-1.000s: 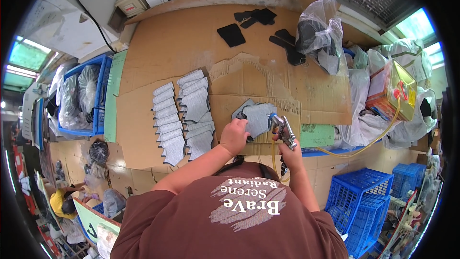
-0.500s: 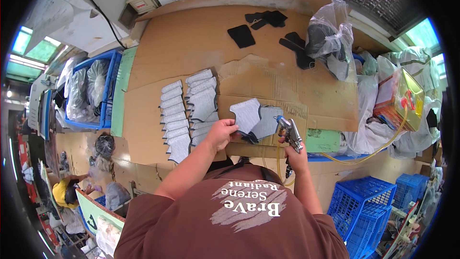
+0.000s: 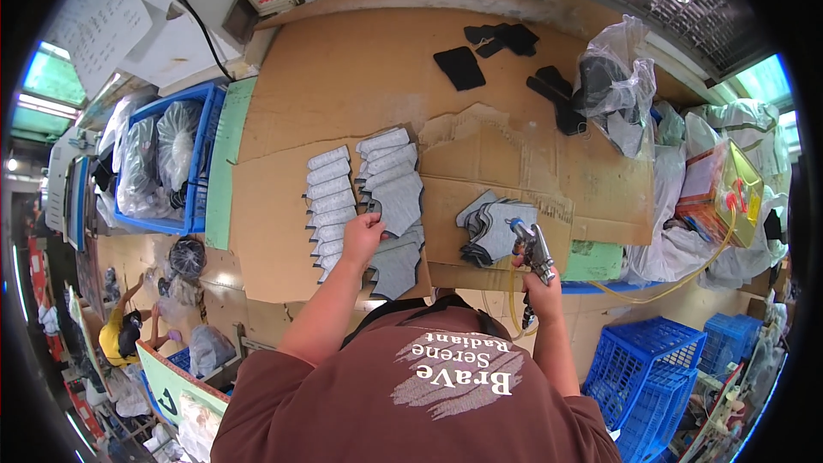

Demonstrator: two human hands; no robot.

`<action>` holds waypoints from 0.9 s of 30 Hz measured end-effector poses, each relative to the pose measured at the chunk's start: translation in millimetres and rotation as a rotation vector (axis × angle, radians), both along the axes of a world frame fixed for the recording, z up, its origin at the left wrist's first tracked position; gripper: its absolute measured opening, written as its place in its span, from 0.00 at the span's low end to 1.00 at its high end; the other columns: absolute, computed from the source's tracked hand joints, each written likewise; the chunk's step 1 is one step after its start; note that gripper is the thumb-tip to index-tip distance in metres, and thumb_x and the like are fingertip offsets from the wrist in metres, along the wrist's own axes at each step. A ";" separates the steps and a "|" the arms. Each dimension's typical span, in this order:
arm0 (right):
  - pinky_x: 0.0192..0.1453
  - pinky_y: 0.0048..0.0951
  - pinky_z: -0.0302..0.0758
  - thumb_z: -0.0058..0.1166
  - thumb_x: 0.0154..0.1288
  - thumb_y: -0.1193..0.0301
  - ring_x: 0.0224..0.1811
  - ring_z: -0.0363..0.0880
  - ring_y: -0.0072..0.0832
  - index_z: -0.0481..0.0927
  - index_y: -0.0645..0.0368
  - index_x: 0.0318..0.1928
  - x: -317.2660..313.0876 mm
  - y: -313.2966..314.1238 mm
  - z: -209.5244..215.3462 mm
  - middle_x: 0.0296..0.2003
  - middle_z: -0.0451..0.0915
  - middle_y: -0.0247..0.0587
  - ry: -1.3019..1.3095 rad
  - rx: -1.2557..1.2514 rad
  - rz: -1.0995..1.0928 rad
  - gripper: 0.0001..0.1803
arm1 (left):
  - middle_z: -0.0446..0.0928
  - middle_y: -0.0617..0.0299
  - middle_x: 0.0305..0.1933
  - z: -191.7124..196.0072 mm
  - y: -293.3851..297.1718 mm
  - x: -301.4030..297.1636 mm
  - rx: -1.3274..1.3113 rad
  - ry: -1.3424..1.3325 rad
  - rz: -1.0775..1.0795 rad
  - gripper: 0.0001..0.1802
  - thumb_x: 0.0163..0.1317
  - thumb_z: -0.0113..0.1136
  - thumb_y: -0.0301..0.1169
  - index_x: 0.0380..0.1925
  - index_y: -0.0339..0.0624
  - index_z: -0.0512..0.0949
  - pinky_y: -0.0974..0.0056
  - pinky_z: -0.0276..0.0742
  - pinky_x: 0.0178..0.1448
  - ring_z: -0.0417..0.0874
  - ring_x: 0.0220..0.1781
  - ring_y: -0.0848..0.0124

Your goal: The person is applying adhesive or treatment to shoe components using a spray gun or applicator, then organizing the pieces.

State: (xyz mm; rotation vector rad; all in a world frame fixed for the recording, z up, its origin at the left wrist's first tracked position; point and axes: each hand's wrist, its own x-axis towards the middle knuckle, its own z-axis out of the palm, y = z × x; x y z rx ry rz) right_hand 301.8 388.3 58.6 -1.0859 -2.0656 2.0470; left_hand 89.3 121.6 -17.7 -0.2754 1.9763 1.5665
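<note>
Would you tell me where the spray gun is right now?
In the head view, the spray gun is in the right hand, right of centre, beside the small pile of grey pieces.

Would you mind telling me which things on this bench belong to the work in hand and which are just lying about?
In use:
left hand on the rows of grey pieces
right hand holding a spray gun
small grey stack beside it

Lying about:
black pieces
clear bag
blue crate
yellow box
</note>
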 end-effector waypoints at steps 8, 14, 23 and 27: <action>0.25 0.17 0.67 0.44 0.51 0.78 0.22 0.67 0.12 0.76 0.58 0.45 -3.4 -12.3 3.9 0.33 0.78 0.29 -0.039 0.036 -0.055 0.18 | 0.76 0.49 0.32 43.4 3.9 1.6 -0.726 0.644 -0.548 0.16 0.52 0.58 0.30 0.38 0.30 0.74 0.62 0.73 0.38 0.78 0.37 0.59; 0.25 0.17 0.66 0.45 0.52 0.77 0.24 0.67 0.12 0.75 0.58 0.45 -2.0 -15.7 3.3 0.33 0.77 0.29 -0.018 0.028 -0.054 0.18 | 0.73 0.50 0.36 59.5 71.6 32.4 -0.099 0.609 -0.783 0.13 0.52 0.57 0.36 0.33 0.37 0.74 0.55 0.72 0.42 0.75 0.37 0.53; 0.43 0.21 0.69 0.42 0.51 0.81 0.38 0.73 0.19 0.74 0.62 0.46 -3.4 -12.4 9.5 0.37 0.77 0.34 0.069 -0.040 -0.067 0.19 | 0.73 0.57 0.28 37.7 122.1 74.5 -0.289 0.828 -0.835 0.11 0.46 0.64 0.37 0.21 0.42 0.74 0.57 0.73 0.35 0.76 0.33 0.58; 0.47 0.23 0.68 0.42 0.51 0.82 0.41 0.73 0.21 0.73 0.63 0.46 0.1 -6.8 11.5 0.37 0.77 0.35 0.021 -0.037 -0.004 0.19 | 0.73 0.58 0.25 36.5 118.1 80.3 -0.261 0.828 -0.757 0.10 0.46 0.64 0.35 0.20 0.42 0.75 0.58 0.72 0.34 0.76 0.30 0.58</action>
